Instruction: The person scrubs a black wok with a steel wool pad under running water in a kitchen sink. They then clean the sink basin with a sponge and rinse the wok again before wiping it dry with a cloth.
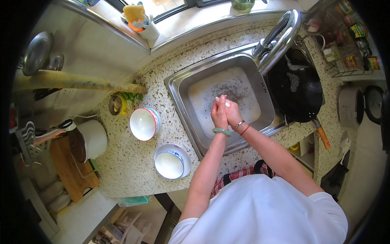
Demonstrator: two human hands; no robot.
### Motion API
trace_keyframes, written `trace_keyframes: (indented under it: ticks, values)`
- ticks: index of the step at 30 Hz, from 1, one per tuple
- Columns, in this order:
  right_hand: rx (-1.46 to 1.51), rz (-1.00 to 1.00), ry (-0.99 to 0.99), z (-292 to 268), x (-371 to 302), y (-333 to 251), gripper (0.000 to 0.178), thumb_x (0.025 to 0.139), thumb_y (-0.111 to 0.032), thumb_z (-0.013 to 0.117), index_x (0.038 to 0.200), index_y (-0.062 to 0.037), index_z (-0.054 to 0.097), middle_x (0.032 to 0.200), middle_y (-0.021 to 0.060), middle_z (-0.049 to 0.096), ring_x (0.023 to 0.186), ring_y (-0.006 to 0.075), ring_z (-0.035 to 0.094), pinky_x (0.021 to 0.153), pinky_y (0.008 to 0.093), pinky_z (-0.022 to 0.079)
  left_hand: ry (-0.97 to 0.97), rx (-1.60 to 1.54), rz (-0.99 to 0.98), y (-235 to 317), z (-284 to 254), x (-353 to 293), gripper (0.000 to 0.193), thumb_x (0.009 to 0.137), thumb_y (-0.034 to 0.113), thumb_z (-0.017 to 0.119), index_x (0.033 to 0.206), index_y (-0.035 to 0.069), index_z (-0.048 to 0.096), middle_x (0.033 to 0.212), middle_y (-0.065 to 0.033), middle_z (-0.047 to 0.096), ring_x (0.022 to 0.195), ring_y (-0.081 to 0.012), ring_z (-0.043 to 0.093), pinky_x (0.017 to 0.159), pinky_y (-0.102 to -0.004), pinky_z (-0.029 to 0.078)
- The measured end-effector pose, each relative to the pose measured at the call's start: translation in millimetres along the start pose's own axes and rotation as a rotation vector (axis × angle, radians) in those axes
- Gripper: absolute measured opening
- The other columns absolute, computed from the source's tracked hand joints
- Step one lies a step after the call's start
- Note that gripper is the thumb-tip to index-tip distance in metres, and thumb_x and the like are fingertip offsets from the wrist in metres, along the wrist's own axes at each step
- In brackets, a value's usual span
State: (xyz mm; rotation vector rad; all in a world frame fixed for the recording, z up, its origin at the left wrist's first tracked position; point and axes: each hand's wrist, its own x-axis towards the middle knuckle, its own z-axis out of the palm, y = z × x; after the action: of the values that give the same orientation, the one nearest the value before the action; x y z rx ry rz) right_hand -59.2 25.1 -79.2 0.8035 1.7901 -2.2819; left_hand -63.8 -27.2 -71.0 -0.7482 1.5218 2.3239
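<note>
Above the sink [266, 103], my left hand [218, 114] and my right hand [233, 115] are clasped together, fingers folded against each other. Both look wet, and a dab of white foam sits on the right one. No object shows between them; their palms are hidden. A green bangle [222, 131] circles my left wrist, while a metal bracelet [239, 125] and a red string [245, 129] are on my right. Cloudy, sudsy water [207, 91] lies below the hands in the basin, with darker bubbles near its middle. The curved chrome faucet [289, 30] reaches over the sink's right corner.
A black wok [295, 91] rests right of the basin, its wooden handle [323, 136] sticking toward me. Stacked bowls with a red rim [143, 124] and a blue-rimmed bowl [169, 164] stand on the left counter. Farther left are a white pot [95, 138] and a cutting board [73, 171].
</note>
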Motion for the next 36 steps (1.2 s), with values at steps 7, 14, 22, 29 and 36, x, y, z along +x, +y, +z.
trace_keyframes:
  ticks: [7,14,22,29,36]
  values:
    - [-0.282,-0.141,-0.061,-8.6,4.0,13.2,0.027,0.092,-0.023,0.055,0.081,0.0011,0.062,0.072,0.0082,0.064,0.064,0.0108,0.052,0.057,0.0316,0.045,0.030,-0.109,0.039,-6.0,-4.8,2.9,0.029,0.090,0.033,0.059,0.090,0.004,0.064,0.088,-0.0007,0.060,0.085,-0.0106,0.054,0.080,-0.0254,0.043]
    - [-0.405,0.024,0.061,-6.3,15.9,58.7,0.035,0.092,-0.032,0.054,0.088,0.0015,0.063,0.076,0.0118,0.066,0.064,0.0150,0.056,0.059,0.0337,0.047,0.099,-0.196,-0.257,-55.2,-31.9,30.1,0.045,0.090,0.048,0.058,0.108,0.007,0.060,0.100,-0.0036,0.059,0.093,-0.0157,0.056,0.085,-0.0306,0.044]
    - [-0.428,0.365,-0.264,-39.8,57.1,77.2,0.035,0.092,-0.034,0.056,0.103,-0.0024,0.065,0.092,0.0096,0.064,0.083,0.0168,0.060,0.075,0.0310,0.049,0.083,-0.223,-0.484,-76.2,-79.8,47.3,0.047,0.082,0.041,0.070,0.120,0.016,0.056,0.097,-0.0028,0.062,0.077,-0.0165,0.062,0.058,-0.0341,0.053]
    - [-1.337,-0.194,-0.178,-63.1,113.0,111.5,0.013,0.080,-0.011,0.061,0.092,-0.0073,0.059,0.092,0.0170,0.063,0.086,0.0364,0.062,0.072,0.0455,0.052,0.300,-0.048,-0.545,-80.4,-82.0,47.4,0.037,0.082,0.035,0.071,0.109,0.013,0.060,0.087,-0.0059,0.062,0.063,-0.0170,0.060,0.045,-0.0334,0.049]
    - [-1.518,-0.128,-0.092,-55.1,121.2,126.2,0.013,0.081,-0.008,0.057,0.093,-0.0049,0.053,0.092,0.0149,0.062,0.084,0.0322,0.065,0.068,0.0407,0.056,0.336,-0.069,-0.566,-74.8,-81.3,46.0,0.039,0.080,0.035,0.073,0.110,0.013,0.059,0.088,-0.0039,0.062,0.067,-0.0163,0.061,0.048,-0.0338,0.050]
